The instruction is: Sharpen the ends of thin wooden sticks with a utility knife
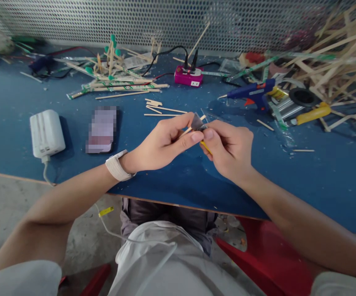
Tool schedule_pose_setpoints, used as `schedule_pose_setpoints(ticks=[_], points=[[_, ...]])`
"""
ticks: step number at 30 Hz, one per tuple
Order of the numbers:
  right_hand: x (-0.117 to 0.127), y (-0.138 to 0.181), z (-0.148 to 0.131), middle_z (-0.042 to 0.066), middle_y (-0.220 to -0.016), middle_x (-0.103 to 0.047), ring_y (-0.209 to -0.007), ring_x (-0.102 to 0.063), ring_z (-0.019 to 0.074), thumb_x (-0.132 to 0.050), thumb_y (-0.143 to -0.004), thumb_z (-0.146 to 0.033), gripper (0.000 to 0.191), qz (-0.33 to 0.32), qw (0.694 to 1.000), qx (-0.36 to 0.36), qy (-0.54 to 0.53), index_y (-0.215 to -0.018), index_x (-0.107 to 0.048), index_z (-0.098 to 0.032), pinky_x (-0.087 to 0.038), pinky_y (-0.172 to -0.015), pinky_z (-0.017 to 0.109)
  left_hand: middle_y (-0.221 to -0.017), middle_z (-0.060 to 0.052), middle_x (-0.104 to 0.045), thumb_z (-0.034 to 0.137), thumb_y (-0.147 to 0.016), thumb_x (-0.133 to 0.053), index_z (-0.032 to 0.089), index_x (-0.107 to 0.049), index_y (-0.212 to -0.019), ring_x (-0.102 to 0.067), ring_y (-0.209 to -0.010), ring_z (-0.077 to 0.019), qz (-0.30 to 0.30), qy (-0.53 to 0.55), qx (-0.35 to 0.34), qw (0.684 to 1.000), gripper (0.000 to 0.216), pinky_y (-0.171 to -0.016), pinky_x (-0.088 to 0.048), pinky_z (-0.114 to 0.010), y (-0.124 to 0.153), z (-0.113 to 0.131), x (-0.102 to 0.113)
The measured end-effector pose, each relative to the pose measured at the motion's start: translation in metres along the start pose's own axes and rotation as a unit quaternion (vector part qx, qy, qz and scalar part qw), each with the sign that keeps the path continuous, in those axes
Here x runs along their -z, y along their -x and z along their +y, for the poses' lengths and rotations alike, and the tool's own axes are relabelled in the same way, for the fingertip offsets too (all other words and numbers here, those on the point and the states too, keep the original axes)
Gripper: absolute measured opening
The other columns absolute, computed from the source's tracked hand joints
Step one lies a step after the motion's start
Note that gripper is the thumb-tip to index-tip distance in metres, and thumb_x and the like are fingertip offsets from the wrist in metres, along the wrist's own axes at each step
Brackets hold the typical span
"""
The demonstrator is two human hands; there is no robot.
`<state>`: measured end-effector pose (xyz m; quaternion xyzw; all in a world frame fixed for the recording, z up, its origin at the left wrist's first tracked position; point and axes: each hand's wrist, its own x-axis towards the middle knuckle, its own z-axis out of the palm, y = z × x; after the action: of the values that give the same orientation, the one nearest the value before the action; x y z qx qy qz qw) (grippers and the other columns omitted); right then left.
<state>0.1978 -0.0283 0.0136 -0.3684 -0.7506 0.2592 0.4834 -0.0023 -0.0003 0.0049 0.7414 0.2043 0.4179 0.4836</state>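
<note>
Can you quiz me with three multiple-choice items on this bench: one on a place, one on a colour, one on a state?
1. The white power bank lies where?
A. left of the phone
B. beside the glue gun
C. on the floor

2. The glue gun's body is:
A. red
B. blue
C. green

3. The left hand and right hand are:
A. flat on the table
B. apart, both empty
C. together, pinching a thin stick and a small grey piece

Answers:
1 A, it sits left of the phone.
2 B, blue body with orange trigger.
3 C, fingertips meet on them.
</note>
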Motion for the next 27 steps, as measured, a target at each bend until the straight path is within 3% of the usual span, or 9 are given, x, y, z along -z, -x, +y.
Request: schedule_pose_setpoints(ticks=[7,16,27], points=[[0.001,-0.003,-0.002,-0.004,-0.055,-0.054,-0.046,-0.046,0.0098,-0.059,-0.112,-0.052,0.049,-0.005,0.999,-0.009,-0.039,-0.073,-0.062,-0.023,-0.036,-0.047,0.029,-0.069,0.004,-0.043,0.058,-0.107,-0.061,0.023,-0.056,-0.092,-0.044,-0.062,-0.0104,0.022,-0.066,-0.010,0.998,0.039,-0.054,-0.037,-0.027,-0.001,0.002,0.001],[-0.007,0.001,-0.002,-0.004,-0.055,-0.054,-0.047,-0.047,0.0100,-0.058,-0.112,-0.051,0.046,0.028,0.998,-0.036,-0.048,-0.077,-0.066,-0.022,-0.038,-0.048,0.029,-0.067,0.006,-0.033,0.062,-0.105,-0.062,0.023,-0.050,-0.084,-0.029,-0.057,-0.0090,0.095,-0.161,-0.039,0.982,0.046,-0.049,-0.023,-0.028,-0.002,0.006,-0.004],[-0.013,0.005,0.002,-0.003,-0.057,-0.054,-0.050,-0.048,0.0112,-0.058,-0.113,-0.050,0.046,0.057,0.997,-0.043,-0.032,-0.077,-0.066,-0.022,-0.038,-0.052,0.032,-0.065,0.005,-0.034,0.064,-0.104,-0.061,0.023,-0.054,-0.081,-0.027,-0.054,-0.0090,0.085,-0.143,0.000,0.986,0.048,-0.045,-0.019,-0.029,-0.003,0.011,-0.003]])
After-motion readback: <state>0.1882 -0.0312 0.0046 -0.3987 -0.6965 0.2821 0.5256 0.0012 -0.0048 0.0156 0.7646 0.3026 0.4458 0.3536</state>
